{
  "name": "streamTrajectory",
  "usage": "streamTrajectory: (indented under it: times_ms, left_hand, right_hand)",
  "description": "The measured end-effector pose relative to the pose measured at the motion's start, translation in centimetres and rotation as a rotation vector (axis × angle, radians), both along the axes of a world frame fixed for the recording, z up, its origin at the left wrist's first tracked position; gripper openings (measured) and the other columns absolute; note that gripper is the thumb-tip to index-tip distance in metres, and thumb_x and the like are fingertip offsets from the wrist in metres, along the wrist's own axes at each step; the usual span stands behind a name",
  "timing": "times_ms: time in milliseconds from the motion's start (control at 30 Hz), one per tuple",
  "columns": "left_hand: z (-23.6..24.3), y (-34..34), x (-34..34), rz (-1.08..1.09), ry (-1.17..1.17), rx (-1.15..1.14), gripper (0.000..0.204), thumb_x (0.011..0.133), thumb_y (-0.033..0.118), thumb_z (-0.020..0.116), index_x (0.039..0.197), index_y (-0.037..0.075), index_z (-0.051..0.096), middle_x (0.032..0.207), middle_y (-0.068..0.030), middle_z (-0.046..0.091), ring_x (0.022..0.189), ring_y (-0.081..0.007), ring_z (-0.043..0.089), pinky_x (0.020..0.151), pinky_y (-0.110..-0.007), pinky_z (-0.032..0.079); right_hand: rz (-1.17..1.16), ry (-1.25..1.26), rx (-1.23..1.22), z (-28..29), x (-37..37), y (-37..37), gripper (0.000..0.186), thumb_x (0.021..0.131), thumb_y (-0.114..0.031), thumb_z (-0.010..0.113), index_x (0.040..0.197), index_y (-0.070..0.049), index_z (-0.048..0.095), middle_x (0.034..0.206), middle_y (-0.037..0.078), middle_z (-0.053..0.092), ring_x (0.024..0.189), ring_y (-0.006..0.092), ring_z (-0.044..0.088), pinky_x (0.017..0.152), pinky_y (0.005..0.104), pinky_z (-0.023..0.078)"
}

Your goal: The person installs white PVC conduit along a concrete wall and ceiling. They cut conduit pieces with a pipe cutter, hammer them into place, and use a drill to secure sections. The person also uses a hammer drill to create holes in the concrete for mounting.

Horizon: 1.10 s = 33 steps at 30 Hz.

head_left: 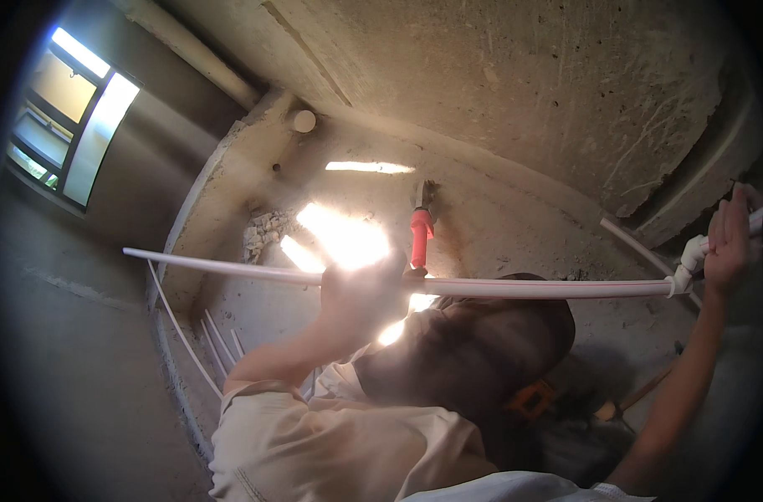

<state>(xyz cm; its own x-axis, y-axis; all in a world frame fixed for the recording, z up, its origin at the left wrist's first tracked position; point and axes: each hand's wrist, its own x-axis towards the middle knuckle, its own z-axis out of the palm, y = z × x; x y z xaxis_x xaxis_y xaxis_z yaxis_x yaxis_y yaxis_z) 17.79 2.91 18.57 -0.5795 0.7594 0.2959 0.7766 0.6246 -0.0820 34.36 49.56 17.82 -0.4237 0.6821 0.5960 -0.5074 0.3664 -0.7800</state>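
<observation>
We had our left hand (365,289) clamped around the pink-striped white pipe (549,289), which ran out both sides of that grip. Rightward, a white fitting (689,261) already met it beside our right hand (727,238), whose closure we couldn't tell; leftward, its end was bare.

The pipe (557,289) looks smooth plastic (the wall (524,84), rough).
</observation>
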Motion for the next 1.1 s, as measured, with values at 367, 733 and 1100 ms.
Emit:
streamTrajectory:
  times_ms: [367, 733, 1100]
  left_hand:
    - [-10.9, 10.6, -26.9, -0.160, 0.330, 0.075, 0.010, 0.091, 0.019, 0.068, 0.086, 0.011, 0.069, 0.083, -0.0101, 0.066, 0.086, -0.0328, 0.063, 0.080, -0.047, 0.046]
    - [-25.1, 17.4, -34.8, 0.314, -0.038, 0.402, 0.030, 0.088, 0.024, 0.073, 0.114, 0.011, 0.065, 0.138, -0.0191, 0.051, 0.128, -0.0412, 0.049, 0.102, -0.059, 0.039]
    - [-25.1, 16.5, -38.2, 0.183, -0.325, 1.065, 0.037, 0.083, -0.005, 0.063, 0.121, -0.005, 0.063, 0.154, -0.0254, 0.032, 0.135, -0.0462, 0.049, 0.110, -0.048, 0.044]
  right_hand:
    - [0.056, -0.464, 0.134, -7.1, -3.0, -1.5, 0.018, 0.102, -0.020, 0.066, 0.098, -0.004, 0.061, 0.089, 0.002, 0.064, 0.086, 0.0139, 0.063, 0.083, 0.0329, 0.051]
    - [-0.692, -1.161, 0.352, -8.6, -4.8, 2.5, 0.050, 0.101, -0.046, 0.065, 0.099, 0.003, 0.067, 0.081, 0.022, 0.070, 0.081, 0.0425, 0.069, 0.074, 0.0493, 0.053]
    - [-0.493, -1.131, 0.015, -12.6, -5.6, 5.2, 0.036, 0.107, -0.035, 0.061, 0.103, 0.000, 0.063, 0.079, 0.003, 0.056, 0.060, 0.0110, 0.052, 0.056, 0.0297, 0.044]
